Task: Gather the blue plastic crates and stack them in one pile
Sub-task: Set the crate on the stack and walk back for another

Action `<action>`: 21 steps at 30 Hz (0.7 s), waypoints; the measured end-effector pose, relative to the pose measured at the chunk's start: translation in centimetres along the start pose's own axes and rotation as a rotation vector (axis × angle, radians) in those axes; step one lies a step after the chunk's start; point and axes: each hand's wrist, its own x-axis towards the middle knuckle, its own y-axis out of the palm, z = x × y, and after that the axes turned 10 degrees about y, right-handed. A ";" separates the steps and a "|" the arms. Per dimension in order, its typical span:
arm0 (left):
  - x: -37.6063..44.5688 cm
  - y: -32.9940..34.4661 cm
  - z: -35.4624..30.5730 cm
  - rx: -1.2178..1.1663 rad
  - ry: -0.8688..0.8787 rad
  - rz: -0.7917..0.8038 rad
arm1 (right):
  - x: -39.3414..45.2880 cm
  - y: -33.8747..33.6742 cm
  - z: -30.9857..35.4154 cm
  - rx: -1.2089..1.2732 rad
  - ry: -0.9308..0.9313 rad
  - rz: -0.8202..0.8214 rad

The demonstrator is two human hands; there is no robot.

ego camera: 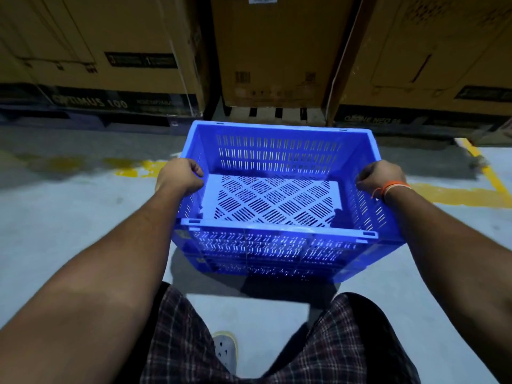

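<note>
A blue plastic crate (279,153) with slotted walls and an open lattice bottom fills the middle of the view, empty inside. My left hand (180,176) is closed over its left rim and my right hand (379,178) over its right rim. Under its near wall a second band of blue slotted wall (266,268) shows, which looks like another crate below; I cannot tell whether the two touch. A dark shadow lies on the floor beneath them.
Large cardboard boxes (277,51) stand in a row just beyond the crate, on low pallets. The grey concrete floor (69,217) carries worn yellow lines (460,195) to the left and right. My legs in checked trousers and one shoe (225,350) are at the bottom.
</note>
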 end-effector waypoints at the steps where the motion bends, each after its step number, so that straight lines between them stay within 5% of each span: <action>1: 0.0 0.0 0.0 0.002 -0.004 -0.002 | 0.1 0.0 0.0 -0.008 -0.003 -0.003; 21: -0.5 -0.6 -1.1 0.029 -0.017 -0.002 | 0.2 -0.4 0.1 -0.062 -0.042 0.017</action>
